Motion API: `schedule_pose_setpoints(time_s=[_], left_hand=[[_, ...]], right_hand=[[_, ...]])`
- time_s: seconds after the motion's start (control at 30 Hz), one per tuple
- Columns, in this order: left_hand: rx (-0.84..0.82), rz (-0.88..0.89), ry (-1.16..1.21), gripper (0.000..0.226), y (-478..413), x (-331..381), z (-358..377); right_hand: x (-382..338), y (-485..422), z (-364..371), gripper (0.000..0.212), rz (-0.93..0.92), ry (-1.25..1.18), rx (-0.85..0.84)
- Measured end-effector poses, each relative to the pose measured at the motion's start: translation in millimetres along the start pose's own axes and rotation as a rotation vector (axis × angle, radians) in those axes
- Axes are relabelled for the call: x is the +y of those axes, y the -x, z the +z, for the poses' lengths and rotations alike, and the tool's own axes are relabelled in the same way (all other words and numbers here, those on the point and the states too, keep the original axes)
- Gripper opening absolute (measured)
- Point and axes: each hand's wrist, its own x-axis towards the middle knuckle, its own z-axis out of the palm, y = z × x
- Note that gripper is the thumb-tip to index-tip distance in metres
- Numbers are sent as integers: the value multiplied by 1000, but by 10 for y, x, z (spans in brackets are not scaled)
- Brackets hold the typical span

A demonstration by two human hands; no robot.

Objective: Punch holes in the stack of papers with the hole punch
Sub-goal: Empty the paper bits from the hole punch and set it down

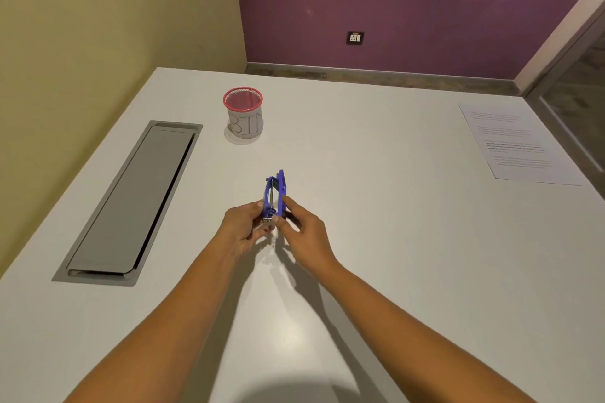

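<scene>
A small blue hole punch [275, 194] with a metal hinge pin is held upright on its side over the middle of the white table [376, 239]. My left hand [241, 230] pinches its near left side. My right hand [302, 230] grips its right plate with thumb and fingers. The stack of printed papers [517, 144] lies flat at the far right of the table, well away from both hands.
A pink mesh cup [243, 113] with a paper label reading "BIN" stands at the back centre-left. A long grey cable hatch [131, 203] is set into the table on the left. Walls close the far side; a glass door frame is at right.
</scene>
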Motion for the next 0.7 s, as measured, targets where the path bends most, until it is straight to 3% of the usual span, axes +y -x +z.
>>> schedule_pose_setpoints(time_s=[0.27, 0.47, 0.7], left_hand=[[-210, 8, 153, 29, 5, 52, -117], [-311, 59, 121, 31, 22, 30, -292], [-215, 65, 247, 25, -34, 37, -355]], right_hand=[[45, -39, 104, 46, -195, 331, -10], [81, -13, 17, 46, -199, 127, -43], [63, -26, -112, 25, -99, -120, 192]])
